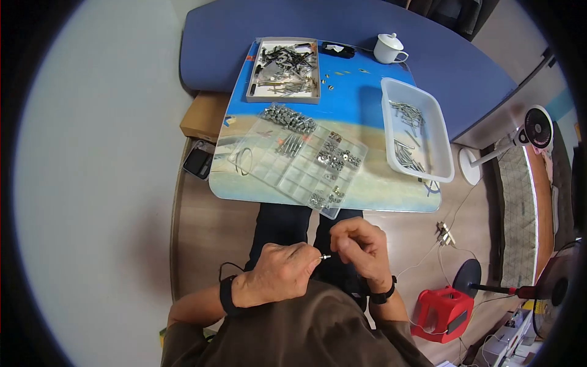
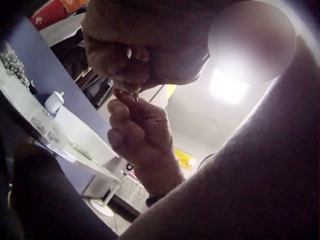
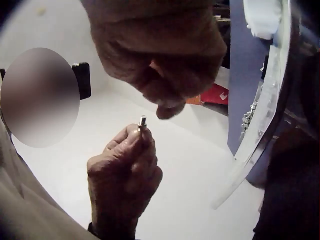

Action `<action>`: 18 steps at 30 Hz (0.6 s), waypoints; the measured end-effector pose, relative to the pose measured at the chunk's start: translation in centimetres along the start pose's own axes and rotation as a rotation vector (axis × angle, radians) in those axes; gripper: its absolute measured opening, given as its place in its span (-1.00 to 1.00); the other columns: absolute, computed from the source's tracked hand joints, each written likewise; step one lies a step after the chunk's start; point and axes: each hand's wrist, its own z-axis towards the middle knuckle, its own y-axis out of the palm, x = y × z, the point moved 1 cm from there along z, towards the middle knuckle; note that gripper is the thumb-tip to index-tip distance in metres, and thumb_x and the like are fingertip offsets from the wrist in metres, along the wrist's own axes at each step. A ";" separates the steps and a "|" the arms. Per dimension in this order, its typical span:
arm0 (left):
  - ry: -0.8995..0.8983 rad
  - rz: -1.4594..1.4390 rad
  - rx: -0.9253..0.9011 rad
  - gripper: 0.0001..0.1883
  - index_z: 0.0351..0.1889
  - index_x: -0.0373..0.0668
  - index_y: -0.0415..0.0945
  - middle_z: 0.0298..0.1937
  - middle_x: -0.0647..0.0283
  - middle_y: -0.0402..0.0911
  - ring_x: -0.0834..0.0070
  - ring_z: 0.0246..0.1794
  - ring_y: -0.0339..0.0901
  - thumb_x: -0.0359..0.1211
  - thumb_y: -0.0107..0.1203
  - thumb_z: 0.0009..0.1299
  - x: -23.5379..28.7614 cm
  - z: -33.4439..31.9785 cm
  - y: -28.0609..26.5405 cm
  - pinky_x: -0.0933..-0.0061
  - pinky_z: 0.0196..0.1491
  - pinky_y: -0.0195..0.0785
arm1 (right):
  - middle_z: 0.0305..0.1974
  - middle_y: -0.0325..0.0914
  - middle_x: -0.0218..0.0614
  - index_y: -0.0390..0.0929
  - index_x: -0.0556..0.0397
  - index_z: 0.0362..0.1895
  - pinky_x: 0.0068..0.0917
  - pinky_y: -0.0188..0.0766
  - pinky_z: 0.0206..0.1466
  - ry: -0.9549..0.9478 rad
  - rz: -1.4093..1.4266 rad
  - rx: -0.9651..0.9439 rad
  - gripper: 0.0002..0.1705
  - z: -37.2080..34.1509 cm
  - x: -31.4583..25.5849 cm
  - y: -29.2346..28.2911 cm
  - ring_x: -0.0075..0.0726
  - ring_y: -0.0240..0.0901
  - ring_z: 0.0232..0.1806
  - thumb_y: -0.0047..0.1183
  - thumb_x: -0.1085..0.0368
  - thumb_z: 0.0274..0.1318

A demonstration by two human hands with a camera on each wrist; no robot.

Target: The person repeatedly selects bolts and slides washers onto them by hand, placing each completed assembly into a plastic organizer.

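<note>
My left hand (image 1: 284, 272) pinches a small silver bolt (image 1: 325, 257) between thumb and fingertips, its end pointing toward the other hand. In the right wrist view a wider ring shows on the bolt (image 3: 142, 122), just above the fingertips; the rest is hidden in the grip. My right hand (image 1: 364, 251) is beside the bolt's end with its fingers bent and the thumb near the index finger. I cannot tell whether something small is between those fingertips. Both hands are above the lap, in front of the table's near edge.
On the table (image 1: 373, 199) lies an open clear compartment case (image 1: 290, 177) with nuts, washers and bolts. Behind it is a shallow box (image 1: 252, 92) of screws. A white bin (image 1: 437, 144) with long screws stands right, near a lidded white cup (image 1: 388, 52).
</note>
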 end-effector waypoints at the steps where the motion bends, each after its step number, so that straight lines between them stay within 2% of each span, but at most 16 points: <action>1: -0.007 -0.022 0.005 -0.96 -0.34 -0.20 0.50 -0.52 0.23 0.53 0.28 -0.59 0.55 -0.50 0.14 0.30 -0.2 0.2 0.1 0.34 -0.52 0.39 | -0.40 0.54 -0.41 0.53 0.18 -0.01 -0.63 0.40 -0.27 -0.010 0.092 0.049 -0.73 0.1 -0.3 0.1 -0.63 0.45 -0.40 0.14 0.47 0.18; 2: -0.017 -0.046 0.010 -0.96 -0.34 -0.20 0.50 -0.51 0.22 0.54 0.27 -0.58 0.55 -0.50 0.14 0.31 -0.4 0.3 0.2 0.34 -0.51 0.40 | -0.39 0.55 -0.40 0.55 0.21 -0.06 -0.63 0.41 -0.26 -0.017 0.183 0.099 -0.78 0.2 -0.2 0.1 -0.62 0.46 -0.39 0.13 0.49 0.19; 4: -0.022 -0.049 -0.003 -0.95 -0.33 -0.20 0.48 -0.52 0.21 0.54 0.26 -0.59 0.56 -0.50 0.14 0.31 -0.9 0.6 0.5 0.33 -0.53 0.41 | -0.34 0.56 -0.39 0.54 0.23 -0.07 -0.62 0.42 -0.24 -0.025 0.118 0.069 -0.79 0.7 0.6 0.0 -0.61 0.46 -0.37 0.13 0.51 0.20; 6: -0.023 -0.060 -0.019 -0.93 -0.33 -0.21 0.45 -0.52 0.20 0.54 0.25 -0.59 0.56 -0.49 0.14 0.31 -1.6 1.1 0.8 0.32 -0.54 0.42 | -0.35 0.56 -0.33 0.51 0.24 -0.06 -0.62 0.42 -0.33 0.006 -0.052 0.030 -0.73 1.0 1.9 -0.2 -0.60 0.44 -0.45 0.21 0.49 0.14; 11: -0.113 -0.096 -0.002 -0.88 -0.27 -0.20 0.49 -0.52 0.21 0.57 0.26 -0.57 0.59 -0.44 0.21 0.31 -2.6 1.7 1.3 0.32 -0.53 0.42 | -0.37 0.54 -0.34 0.47 0.24 -0.10 -0.64 0.41 -0.37 0.052 0.106 0.123 -0.77 1.5 2.9 -0.4 -0.61 0.43 -0.45 0.19 0.50 0.17; 13: -0.182 -0.110 0.006 -0.86 -0.24 -0.20 0.50 -0.52 0.21 0.59 0.26 -0.56 0.60 -0.43 0.24 0.30 -2.8 1.9 1.2 0.33 -0.53 0.43 | -0.37 0.54 -0.34 0.46 0.22 -0.13 -0.67 0.38 -0.38 -0.050 -0.072 0.186 -0.78 1.8 2.9 -0.5 -0.63 0.41 -0.46 0.20 0.52 0.16; 15: -0.248 -0.131 0.016 -0.83 -0.22 -0.20 0.51 -0.51 0.21 0.60 0.26 -0.56 0.61 -0.42 0.26 0.29 -2.9 2.2 1.1 0.34 -0.53 0.43 | -0.36 0.54 -0.37 0.47 0.21 -0.12 -0.66 0.41 -0.34 -0.071 -0.064 0.200 -0.79 2.0 2.8 -0.7 -0.65 0.43 -0.43 0.17 0.54 0.17; 18: -0.317 -0.157 0.046 -0.82 -0.23 -0.20 0.57 -0.44 0.20 0.65 0.37 -0.58 0.61 -0.46 0.31 0.24 -3.5 2.5 0.6 0.41 -0.52 0.41 | -0.36 0.55 -0.40 0.47 0.21 -0.09 -0.65 0.45 -0.30 -0.091 -0.077 0.182 -0.78 2.3 3.1 -1.0 -0.65 0.46 -0.40 0.14 0.56 0.19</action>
